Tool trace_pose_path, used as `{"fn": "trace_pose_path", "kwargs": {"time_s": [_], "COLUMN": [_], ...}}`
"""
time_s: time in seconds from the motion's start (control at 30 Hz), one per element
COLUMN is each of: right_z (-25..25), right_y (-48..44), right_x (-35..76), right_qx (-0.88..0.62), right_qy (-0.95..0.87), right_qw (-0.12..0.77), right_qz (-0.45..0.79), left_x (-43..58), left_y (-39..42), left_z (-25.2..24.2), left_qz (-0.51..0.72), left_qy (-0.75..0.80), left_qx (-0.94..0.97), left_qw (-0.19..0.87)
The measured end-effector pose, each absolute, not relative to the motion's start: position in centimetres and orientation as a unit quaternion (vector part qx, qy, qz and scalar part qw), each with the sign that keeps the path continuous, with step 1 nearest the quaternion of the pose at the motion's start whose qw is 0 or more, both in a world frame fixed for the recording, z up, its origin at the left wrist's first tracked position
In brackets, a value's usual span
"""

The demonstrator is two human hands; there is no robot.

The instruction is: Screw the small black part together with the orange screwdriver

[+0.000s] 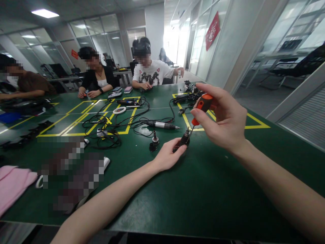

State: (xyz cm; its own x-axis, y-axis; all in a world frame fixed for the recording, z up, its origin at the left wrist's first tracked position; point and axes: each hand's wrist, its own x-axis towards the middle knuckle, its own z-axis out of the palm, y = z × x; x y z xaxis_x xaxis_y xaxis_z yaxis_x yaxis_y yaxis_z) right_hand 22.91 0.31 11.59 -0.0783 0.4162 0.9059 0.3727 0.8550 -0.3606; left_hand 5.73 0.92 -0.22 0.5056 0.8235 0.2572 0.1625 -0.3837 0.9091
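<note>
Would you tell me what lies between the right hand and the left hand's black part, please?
An orange screwdriver lies there in the head view, its shaft slanting toward the black part.

An orange-and-black screwdriver (204, 102) is gripped by the right hand (225, 118), its shaft slanted down to a small dark part (186, 139) that is held by the left hand (169, 154) above the green tabletop (177, 203). Just beside the left hand, a metal-and-black piece (155, 139) is stood upright. A silver-and-black pen-like tool (164, 125) is laid farther back. At the left edge a pink cloth (15, 184) is seen. Across the tabletop a person in a white shirt (152, 73) is seated.
</note>
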Motion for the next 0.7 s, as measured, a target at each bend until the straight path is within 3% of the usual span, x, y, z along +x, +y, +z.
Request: {"fn": "trace_pose_path", "kwargs": {"time_s": [0.23, 0.47, 0.7], "right_z": [11.82, 11.67, 11.62], "right_y": [0.04, 0.34, 0.33], "right_x": [22.88, 23.07, 22.95], "right_qx": [-0.236, -0.284, -0.240], "right_qy": [-0.746, -0.736, -0.745], "right_qw": [0.613, 0.615, 0.620], "right_qz": [0.104, 0.007, 0.052], "left_x": [5.72, 5.74, 5.80], "left_y": [0.97, 1.04, 0.89], "left_z": [-0.27, -0.50, -0.25], "left_qz": [0.368, 0.373, 0.370], "left_qy": [0.339, 0.332, 0.334], "left_qx": [0.746, 0.745, 0.742], "left_qw": [0.438, 0.443, 0.448]}}
